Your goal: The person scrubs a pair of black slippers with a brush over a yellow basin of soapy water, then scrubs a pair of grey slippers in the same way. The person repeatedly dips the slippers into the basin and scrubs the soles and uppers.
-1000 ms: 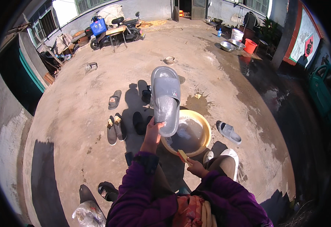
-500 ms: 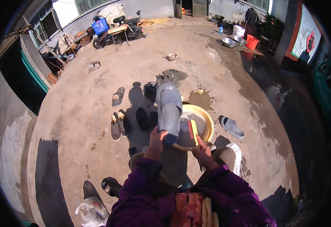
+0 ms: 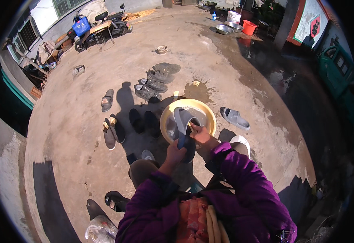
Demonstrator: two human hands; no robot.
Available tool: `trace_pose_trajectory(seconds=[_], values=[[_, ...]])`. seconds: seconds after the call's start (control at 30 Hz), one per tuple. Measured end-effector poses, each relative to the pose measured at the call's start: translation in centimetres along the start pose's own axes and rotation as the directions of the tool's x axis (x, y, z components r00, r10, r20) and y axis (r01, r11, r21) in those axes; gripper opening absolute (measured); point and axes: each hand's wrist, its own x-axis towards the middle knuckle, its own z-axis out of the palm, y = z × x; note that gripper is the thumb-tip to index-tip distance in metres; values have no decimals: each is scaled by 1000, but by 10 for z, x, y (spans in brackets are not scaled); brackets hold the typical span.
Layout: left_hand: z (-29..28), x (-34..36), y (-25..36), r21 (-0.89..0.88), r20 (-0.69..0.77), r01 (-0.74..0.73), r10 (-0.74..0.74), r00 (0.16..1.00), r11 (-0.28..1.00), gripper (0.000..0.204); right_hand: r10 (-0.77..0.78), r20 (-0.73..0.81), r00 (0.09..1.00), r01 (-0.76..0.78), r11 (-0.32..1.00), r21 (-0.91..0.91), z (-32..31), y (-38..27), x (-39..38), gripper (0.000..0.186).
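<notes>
- Left hand: fingers closed on the near end of a grey slipper, which is tilted above the near side of the yellow basin.
- Right hand: curled around a yellow brush over the basin, at the slipper's opening — bristles hidden.
- Inside the basin: cloudy, sudsy water.
- Right of the basin: another grey slipper.
- Beyond the basin, leftward: dark lace-up shoes.
- Left of the basin: dark slip-on shoes — side by side.
</notes>
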Motion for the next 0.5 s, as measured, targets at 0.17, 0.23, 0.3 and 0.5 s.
trace_pose_trajectory(seconds=[0.17, 0.23, 0.3, 0.5], values=[[-22, 14, -17, 0, -111, 128, -127, 986, 992, 38, 449, 187, 874, -478, 862, 166, 8, -38, -76, 67], [-23, 19, -16, -58, -160, 78, -86, 983, 995, 39, 574, 277, 771, -620, 776, 116, 9, -46, -85, 69], [-16, 19, -9, -9, -157, 5, -6, 988, 1000, 39, 469, 173, 866, -500, 821, 276, 5, -42, -72, 69], [2, -5, 19, 48, 66, 57, -60, 996, 997, 40, 435, -20, 900, -425, 887, 179, -15, -12, -10, 66]])
